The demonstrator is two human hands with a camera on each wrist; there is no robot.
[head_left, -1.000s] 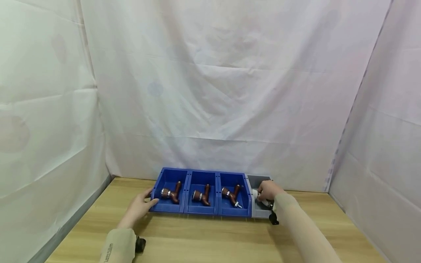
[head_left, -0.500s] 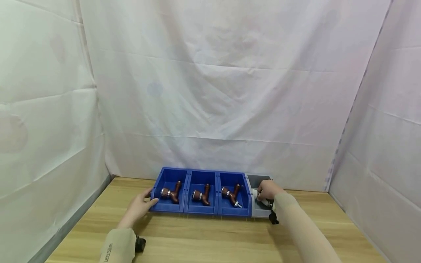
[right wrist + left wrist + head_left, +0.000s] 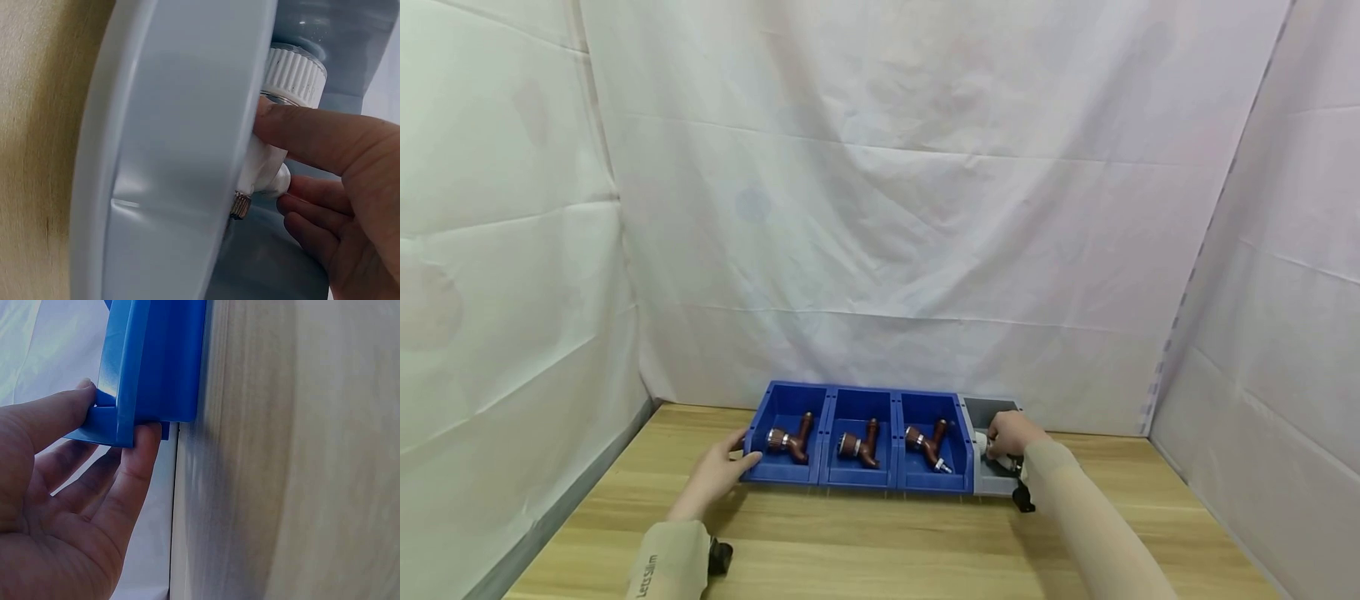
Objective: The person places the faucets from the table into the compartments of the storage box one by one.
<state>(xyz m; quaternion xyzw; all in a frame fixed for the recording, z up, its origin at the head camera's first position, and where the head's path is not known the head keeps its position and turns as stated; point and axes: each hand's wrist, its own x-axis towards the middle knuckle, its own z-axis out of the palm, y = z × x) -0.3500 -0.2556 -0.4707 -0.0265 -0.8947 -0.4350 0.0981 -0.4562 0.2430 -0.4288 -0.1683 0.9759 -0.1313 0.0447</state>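
Three blue bins and a grey bin [image 3: 996, 487] stand joined in a row. At the left end, my left hand [image 3: 717, 473] grips the side of the leftmost blue bin [image 3: 125, 356], thumb over the edge and fingers underneath in the left wrist view. Inside the grey bin, my right hand [image 3: 1015, 433] pinches a white valve [image 3: 294, 72] that has a ribbed knob and a small knurled metal end. The bin's front wall hides part of this valve. Each blue bin holds one brown valve: left [image 3: 797, 446], middle [image 3: 868, 454] and right [image 3: 928, 450], the right one with a silvery tip.
The bins sit toward the back of a wooden table [image 3: 865, 550]. Behind them hangs a white sheet [image 3: 880, 250], and more white sheeting [image 3: 497, 333] encloses both sides. Black straps and devices [image 3: 720, 557] are worn on the wrists.
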